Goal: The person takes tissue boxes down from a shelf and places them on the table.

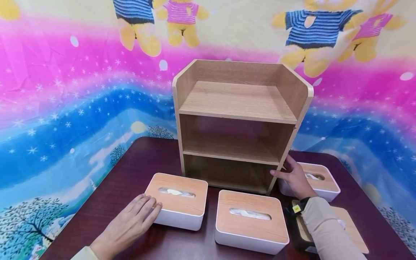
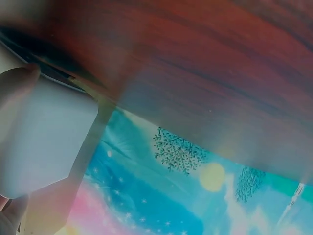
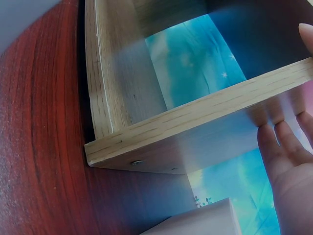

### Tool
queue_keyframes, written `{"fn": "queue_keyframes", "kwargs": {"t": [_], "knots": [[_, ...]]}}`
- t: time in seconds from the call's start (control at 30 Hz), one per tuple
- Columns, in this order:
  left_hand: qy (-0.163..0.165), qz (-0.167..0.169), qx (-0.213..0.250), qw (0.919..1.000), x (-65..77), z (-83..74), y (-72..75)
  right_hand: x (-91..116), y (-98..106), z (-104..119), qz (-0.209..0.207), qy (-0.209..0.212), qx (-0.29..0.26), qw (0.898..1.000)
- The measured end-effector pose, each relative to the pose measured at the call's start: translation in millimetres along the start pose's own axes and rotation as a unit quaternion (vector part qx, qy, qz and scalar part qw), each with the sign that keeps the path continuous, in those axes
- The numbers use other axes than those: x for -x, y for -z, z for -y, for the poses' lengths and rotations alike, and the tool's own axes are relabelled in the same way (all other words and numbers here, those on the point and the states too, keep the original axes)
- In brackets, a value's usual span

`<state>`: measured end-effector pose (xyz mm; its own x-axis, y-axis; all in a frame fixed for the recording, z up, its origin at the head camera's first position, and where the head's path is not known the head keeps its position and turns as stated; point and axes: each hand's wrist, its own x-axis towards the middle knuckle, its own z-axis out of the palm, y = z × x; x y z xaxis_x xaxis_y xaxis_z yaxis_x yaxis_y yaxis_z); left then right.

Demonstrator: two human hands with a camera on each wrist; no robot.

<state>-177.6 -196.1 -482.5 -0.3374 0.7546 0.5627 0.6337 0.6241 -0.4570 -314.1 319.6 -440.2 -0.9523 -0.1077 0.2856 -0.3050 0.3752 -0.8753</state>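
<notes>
A small wooden shelf unit (image 1: 238, 103) stands at the back of the dark table. Its right side panel (image 3: 210, 110) is held by my right hand (image 1: 295, 177): the thumb lies at the front edge, the fingertips (image 3: 266, 134) against the outer face. My left hand (image 1: 130, 220) grips the left end of a white tissue box (image 1: 182, 202) with a wood-look lid. In the left wrist view, its thumb and fingers are at opposite edges of the box's white side (image 2: 54, 132). A second white tissue box (image 1: 250, 224) sits to its right.
Right of the shelf stands another white tissue box (image 1: 320, 173), partly behind my right hand. A black tissue box (image 1: 354, 227) with a wooden lid lies under my right forearm. Behind the table (image 1: 143, 159) hangs a printed cloth (image 1: 65, 108).
</notes>
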Motion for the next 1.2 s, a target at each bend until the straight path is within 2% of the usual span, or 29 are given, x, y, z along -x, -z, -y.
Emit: {"fn": "queue_keyframes", "kwargs": {"t": [0.57, 0.83, 1.2], "knots": [[-0.01, -0.023, -0.01, 0.9996, 4.7, 3.7, -8.2, 0.5, 0.8, 2.7, -0.002, 0.023, 0.01, 1.0], [-0.015, -0.019, -0.013, 0.9996, 7.4, 3.9, -8.7, -0.9, 1.4, 3.0, 0.0, 0.015, 0.003, 1.0], [-0.017, -0.014, -0.01, 0.9997, 10.8, 1.9, -8.8, 0.6, 1.9, -2.0, -0.004, 0.013, 0.022, 1.0]]}}
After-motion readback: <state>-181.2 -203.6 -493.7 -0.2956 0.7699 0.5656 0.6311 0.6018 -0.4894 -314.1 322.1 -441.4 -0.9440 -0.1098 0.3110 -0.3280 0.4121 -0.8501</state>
